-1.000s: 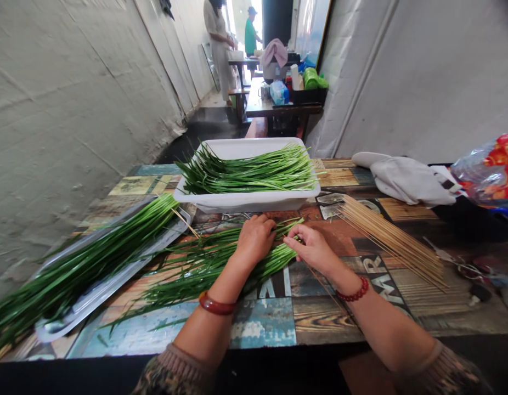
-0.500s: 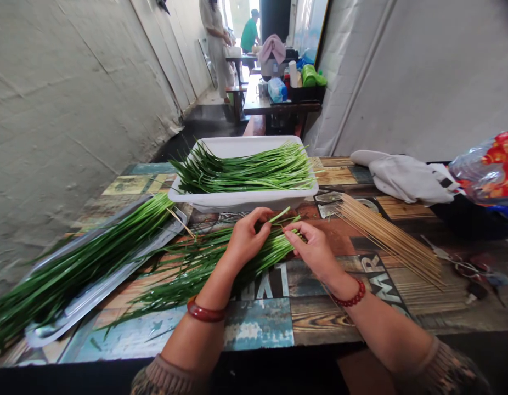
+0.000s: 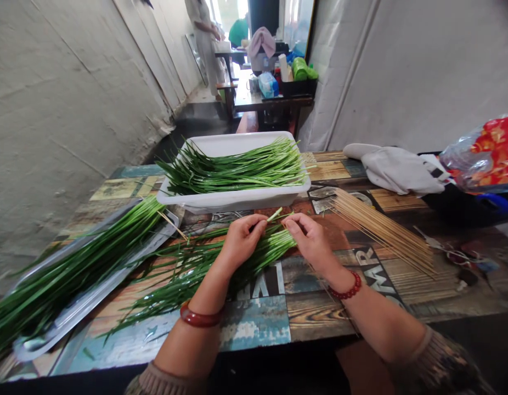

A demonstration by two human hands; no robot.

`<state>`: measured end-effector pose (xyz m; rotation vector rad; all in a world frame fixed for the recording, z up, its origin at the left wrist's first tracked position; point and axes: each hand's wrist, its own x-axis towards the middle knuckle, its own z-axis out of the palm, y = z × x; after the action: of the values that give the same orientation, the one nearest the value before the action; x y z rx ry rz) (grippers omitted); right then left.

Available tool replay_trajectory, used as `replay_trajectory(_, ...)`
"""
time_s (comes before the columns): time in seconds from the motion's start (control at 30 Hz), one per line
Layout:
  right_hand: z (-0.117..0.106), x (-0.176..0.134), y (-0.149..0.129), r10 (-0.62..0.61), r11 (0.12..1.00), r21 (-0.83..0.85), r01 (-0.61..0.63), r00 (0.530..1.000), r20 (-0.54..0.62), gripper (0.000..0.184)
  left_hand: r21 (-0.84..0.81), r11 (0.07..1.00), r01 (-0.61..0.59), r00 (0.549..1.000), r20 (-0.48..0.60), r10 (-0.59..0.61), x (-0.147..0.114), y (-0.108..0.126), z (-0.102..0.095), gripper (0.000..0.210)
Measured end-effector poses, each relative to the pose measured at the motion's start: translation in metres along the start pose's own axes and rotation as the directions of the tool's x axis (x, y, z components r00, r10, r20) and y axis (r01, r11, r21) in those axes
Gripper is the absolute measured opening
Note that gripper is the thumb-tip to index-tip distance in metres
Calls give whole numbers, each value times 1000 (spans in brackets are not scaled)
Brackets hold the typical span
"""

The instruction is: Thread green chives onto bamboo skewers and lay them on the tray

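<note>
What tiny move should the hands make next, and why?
I'd perhaps ease what looks like a thin stick in the right hand toward the green stalk: the left hand pinches that stalk with its pale end sticking out, and the stick's tip seems to sit close beside it.

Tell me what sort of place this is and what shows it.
Probably a small eatery, with food preparation under way: long green stalks lie in a white tub, a bundle of thin wooden sticks rests on the worktable, and another table behind bears a tissue pack.
</note>
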<state>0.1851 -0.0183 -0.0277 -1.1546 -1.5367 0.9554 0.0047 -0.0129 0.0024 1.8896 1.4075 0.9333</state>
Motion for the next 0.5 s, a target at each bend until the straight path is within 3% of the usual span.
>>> replay_trajectory(0.27,2,7,6,-24,1000,12,25,997,-72,20,-86,996,6,997,74,0,-1,2,6,23)
replay_trajectory(0.5,-3,10,5,-166,985,-67,157,972,-165,11,-104,995,14,996,92,-5,-1,5,6,23)
